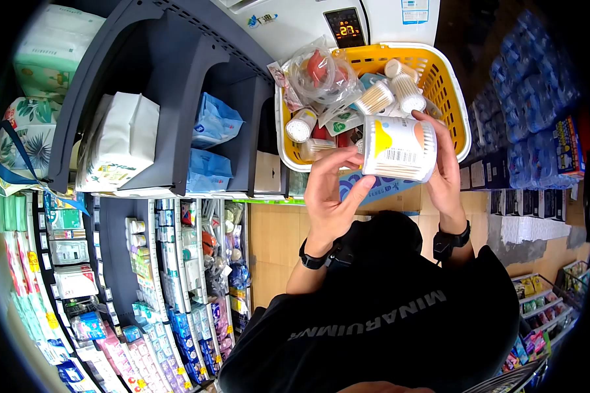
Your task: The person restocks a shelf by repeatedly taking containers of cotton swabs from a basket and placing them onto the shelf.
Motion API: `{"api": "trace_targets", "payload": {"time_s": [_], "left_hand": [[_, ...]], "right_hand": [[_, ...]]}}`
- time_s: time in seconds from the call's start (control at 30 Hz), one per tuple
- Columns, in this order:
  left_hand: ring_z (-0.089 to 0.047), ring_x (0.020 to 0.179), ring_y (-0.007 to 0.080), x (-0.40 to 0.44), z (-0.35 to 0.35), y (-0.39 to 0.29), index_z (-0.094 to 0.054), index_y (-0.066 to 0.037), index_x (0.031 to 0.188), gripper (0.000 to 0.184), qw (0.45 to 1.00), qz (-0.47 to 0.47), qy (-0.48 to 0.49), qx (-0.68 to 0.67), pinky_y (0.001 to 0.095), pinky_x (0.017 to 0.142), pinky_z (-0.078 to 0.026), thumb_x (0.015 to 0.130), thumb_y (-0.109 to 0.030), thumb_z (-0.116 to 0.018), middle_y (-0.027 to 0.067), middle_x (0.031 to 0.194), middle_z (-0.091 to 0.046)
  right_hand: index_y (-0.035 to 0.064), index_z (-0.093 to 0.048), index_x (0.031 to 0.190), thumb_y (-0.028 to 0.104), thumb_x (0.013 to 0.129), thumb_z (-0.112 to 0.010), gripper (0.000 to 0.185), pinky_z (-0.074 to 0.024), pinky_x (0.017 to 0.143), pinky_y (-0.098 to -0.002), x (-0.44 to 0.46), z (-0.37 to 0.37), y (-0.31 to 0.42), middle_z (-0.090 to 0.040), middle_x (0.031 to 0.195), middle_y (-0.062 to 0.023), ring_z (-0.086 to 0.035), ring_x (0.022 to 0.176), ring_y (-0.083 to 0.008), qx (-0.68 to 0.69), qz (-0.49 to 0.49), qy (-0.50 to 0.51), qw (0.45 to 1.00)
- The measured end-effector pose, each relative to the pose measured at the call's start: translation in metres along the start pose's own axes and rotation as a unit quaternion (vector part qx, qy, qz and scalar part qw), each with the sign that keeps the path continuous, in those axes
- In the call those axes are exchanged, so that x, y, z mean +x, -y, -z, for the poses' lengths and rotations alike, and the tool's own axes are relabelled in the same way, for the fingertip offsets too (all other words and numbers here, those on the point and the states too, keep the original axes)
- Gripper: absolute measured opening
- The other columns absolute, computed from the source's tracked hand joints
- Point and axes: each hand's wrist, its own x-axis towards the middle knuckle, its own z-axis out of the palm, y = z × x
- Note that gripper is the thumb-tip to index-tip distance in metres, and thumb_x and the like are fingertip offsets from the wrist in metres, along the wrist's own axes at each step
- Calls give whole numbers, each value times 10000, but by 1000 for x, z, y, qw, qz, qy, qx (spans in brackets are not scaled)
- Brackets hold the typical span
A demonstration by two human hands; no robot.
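Over the front of a yellow and white plastic basket [462,118], I hold a clear tub of cotton swabs [400,149], its printed label and barcode facing up. My right hand [444,160] is closed round the tub's right end, fingers partly hidden behind it. At the opposite end, the curled fingers and thumb of my left hand [334,193] press against the tub. Inside the basket lie several more cotton swab tubs [375,98], one of them a white-lidded tub [301,126] at the left. A clear plastic bag with something red [318,69] rests beside them.
A dark grey shelf unit [177,39] at the left bears white packs [121,141] and blue packs [210,171]. Packed shop shelves [144,288] stand below it. Behind the basket is a white appliance with a lit display [345,29]. Shrink-wrapped bottles [531,78] are stacked at the right.
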Motion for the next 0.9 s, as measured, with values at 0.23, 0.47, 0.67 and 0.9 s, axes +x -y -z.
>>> {"api": "trace_targets", "payload": {"time_s": [0.23, 0.47, 0.67, 0.9], "left_hand": [[-622, 1065, 180, -2, 0, 0, -563, 24, 1336, 537, 1000, 25, 8, -3, 334, 941, -496, 864, 40, -819, 117, 1177, -644], [-629, 1056, 177, -2, 1, -2, -593, 31, 1330, 514, 998, 62, 8, 12, 323, 934, -502, 862, 55, -807, 114, 1178, -646], [-642, 1054, 196, -3, 5, -4, -653, 10, 1287, 477, 996, 66, 26, 62, 336, 939, -511, 842, 37, -824, 118, 1202, -652], [-517, 1353, 272, 0, 1, -6, -544, -24, 1434, 837, 996, 41, 39, 73, 388, 1049, -481, 717, -136, -962, 165, 1497, -488]], "right_hand": [[24, -378, 1580, 349, 1114, -485, 578, -370, 1205, -411, 0, 0, -9, -406, 1635, -176, -447, 1471, -279, 35, -1, 2, 999], [10, -352, 1595, 354, 1106, -506, 617, -355, 1215, -427, -1, 0, -7, -371, 1658, -168, -409, 1499, -288, 35, -2, 2, 999], [-42, -275, 1620, 470, 1059, -558, 811, -306, 1239, -456, 1, -4, 2, -301, 1687, -193, -364, 1527, -300, 97, 37, 45, 994], [-57, -242, 1621, 458, 1077, -489, 789, -260, 1260, -452, -4, -10, -1, -224, 1718, -188, -325, 1546, -300, 196, -72, 15, 978]]}}
